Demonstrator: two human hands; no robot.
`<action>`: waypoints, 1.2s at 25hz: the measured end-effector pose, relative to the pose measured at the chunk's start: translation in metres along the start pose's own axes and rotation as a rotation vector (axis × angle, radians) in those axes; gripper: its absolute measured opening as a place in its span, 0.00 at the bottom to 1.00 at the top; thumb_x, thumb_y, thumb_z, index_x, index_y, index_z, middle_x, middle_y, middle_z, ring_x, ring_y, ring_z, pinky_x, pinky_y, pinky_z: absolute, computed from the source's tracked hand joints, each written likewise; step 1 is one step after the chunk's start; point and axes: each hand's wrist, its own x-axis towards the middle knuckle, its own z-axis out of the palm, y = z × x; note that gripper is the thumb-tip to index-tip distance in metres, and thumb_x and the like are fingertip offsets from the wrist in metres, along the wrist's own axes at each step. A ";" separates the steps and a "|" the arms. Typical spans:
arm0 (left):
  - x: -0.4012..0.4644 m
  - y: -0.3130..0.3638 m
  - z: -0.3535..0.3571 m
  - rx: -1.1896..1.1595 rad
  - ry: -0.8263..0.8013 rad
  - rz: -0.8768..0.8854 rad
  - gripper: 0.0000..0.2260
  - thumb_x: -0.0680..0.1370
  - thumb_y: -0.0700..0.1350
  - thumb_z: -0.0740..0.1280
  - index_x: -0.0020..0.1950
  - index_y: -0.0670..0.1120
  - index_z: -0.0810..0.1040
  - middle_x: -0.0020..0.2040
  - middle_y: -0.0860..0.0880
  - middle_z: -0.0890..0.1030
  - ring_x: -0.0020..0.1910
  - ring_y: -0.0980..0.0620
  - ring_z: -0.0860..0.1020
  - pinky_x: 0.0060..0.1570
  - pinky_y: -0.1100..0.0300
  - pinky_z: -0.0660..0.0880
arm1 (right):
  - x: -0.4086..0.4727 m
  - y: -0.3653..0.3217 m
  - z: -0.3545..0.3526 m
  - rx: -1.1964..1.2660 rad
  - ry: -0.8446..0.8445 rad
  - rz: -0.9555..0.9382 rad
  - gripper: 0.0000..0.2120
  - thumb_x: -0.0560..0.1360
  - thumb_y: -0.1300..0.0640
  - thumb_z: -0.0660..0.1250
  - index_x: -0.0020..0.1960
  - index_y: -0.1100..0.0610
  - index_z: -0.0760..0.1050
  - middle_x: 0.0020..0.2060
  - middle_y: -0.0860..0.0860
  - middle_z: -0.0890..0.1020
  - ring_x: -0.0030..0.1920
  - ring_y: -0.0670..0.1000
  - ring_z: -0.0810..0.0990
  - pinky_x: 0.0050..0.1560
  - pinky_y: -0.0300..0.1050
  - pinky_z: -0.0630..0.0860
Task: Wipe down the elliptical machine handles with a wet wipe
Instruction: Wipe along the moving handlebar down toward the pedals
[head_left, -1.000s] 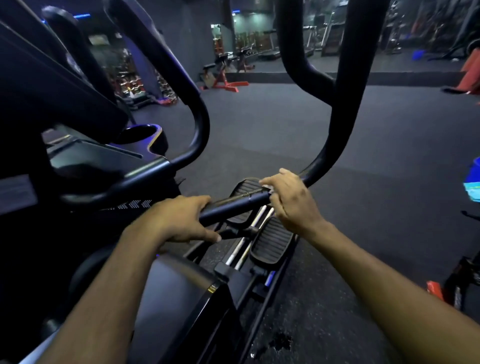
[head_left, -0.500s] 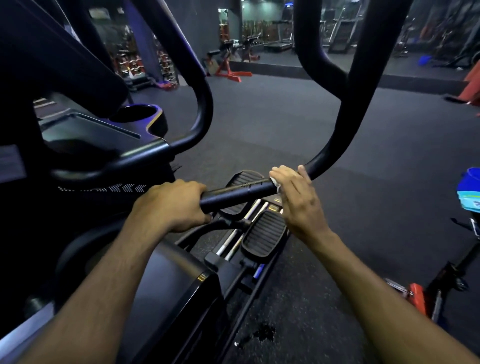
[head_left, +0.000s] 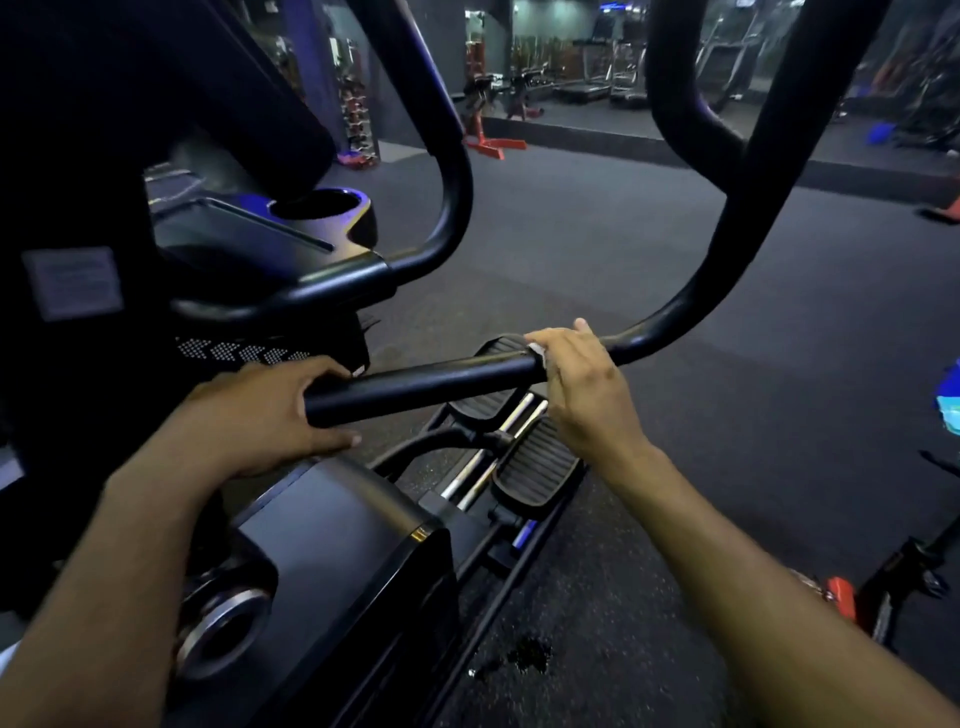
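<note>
Here, the left hand clamps the handle end steady, while the right hand wraps the wet wipe farther up it; best keep full-wrap pressure, sliding along.

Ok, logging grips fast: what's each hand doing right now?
Left hand: grips the end of the handle.
Right hand: holds the wet wipe round the handle.

A black elliptical handle is gripped at its near end by the left hand at centre frame, while a white wet wipe is pressed around the bar by the right hand. Two ribbed pedals are seen below, and a cup holder at upper left.
</note>
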 end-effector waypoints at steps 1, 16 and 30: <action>-0.005 -0.004 0.005 -0.044 0.052 -0.015 0.32 0.68 0.71 0.75 0.69 0.68 0.72 0.51 0.51 0.81 0.54 0.43 0.81 0.55 0.52 0.78 | -0.008 0.000 0.002 -0.014 -0.023 -0.088 0.16 0.81 0.64 0.57 0.65 0.62 0.77 0.61 0.56 0.81 0.64 0.55 0.77 0.78 0.56 0.59; -0.039 -0.061 0.057 -1.232 0.210 0.028 0.41 0.68 0.84 0.54 0.66 0.58 0.82 0.54 0.42 0.87 0.50 0.41 0.86 0.55 0.46 0.81 | 0.001 -0.033 0.009 -0.023 0.032 0.080 0.16 0.80 0.62 0.54 0.60 0.60 0.78 0.55 0.54 0.82 0.58 0.55 0.79 0.78 0.55 0.59; -0.042 -0.078 0.078 -1.383 0.258 0.043 0.40 0.66 0.86 0.53 0.63 0.59 0.77 0.47 0.42 0.87 0.36 0.42 0.82 0.40 0.49 0.76 | -0.012 -0.069 0.023 -0.131 0.066 -0.110 0.17 0.82 0.63 0.55 0.67 0.61 0.76 0.65 0.56 0.80 0.69 0.56 0.76 0.79 0.61 0.56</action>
